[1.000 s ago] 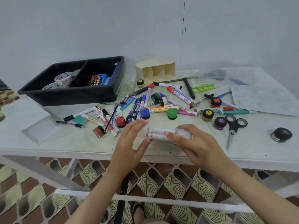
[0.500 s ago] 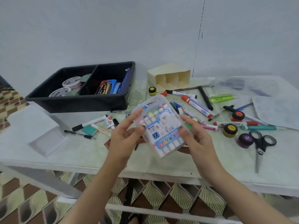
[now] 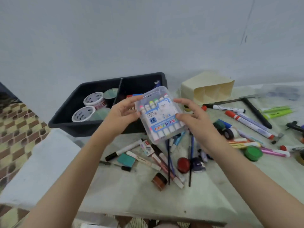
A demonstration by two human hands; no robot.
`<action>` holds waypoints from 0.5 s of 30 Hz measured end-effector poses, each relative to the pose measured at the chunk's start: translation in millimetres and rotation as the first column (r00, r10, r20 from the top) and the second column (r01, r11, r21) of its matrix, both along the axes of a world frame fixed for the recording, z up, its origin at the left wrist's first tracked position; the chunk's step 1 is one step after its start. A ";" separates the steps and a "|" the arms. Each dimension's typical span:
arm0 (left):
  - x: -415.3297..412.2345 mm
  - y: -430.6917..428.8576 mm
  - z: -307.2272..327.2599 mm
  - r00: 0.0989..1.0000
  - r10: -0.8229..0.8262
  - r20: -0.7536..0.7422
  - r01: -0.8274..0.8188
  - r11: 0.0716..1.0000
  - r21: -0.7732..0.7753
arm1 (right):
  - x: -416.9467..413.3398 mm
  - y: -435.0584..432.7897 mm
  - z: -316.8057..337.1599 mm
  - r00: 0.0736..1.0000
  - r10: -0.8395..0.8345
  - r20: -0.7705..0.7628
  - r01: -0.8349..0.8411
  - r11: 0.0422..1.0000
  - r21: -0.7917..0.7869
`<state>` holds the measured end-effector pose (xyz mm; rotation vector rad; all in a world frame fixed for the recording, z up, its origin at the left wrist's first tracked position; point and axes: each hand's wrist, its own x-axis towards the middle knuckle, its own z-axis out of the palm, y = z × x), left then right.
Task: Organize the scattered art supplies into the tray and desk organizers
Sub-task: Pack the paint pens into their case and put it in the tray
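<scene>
I hold a clear plastic case of color pens in the air between both hands, just in front of the black two-part tray. My left hand grips its left edge and my right hand grips its right edge. The case shows a white bear and the number 12. The tray's left part holds tape rolls; its right part is mostly hidden behind the case. A cream desk organizer lies on its side behind my right hand.
Markers, pens, brushes and small paint pots such as a red one, a brown one and a green one lie scattered over the pale table. A teal eraser sits at the left. The table's front edge is close below.
The pen case went from lying flat near the table's front edge to upright in both hands, then rose and moved back toward the black tray.
</scene>
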<state>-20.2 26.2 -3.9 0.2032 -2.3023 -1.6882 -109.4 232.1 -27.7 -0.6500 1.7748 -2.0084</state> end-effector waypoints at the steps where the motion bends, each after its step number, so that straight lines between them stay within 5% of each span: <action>1: -2.7 -17.0 1.9 1.000 0.012 -0.002 -0.012 0.994 -0.111 | -5.3 -15.3 2.9 1.000 -0.020 0.014 0.020 1.000 0.004; 6: -11.7 -100.4 -0.2 0.970 0.087 0.226 0.095 0.722 -0.685 | -34.3 -96.8 10.2 0.988 -0.153 -0.025 0.155 0.983 0.102; 8: -12.7 -119.9 -3.8 0.941 0.085 0.328 0.193 0.661 -0.725 | -44.6 -124.3 9.0 0.980 -0.186 -0.074 0.196 0.969 0.149; 15: -12.7 -141.3 -8.5 0.930 -0.050 0.363 0.303 0.662 -0.686 | -65.0 -171.4 -11.5 0.997 -0.064 -0.031 0.071 0.912 0.403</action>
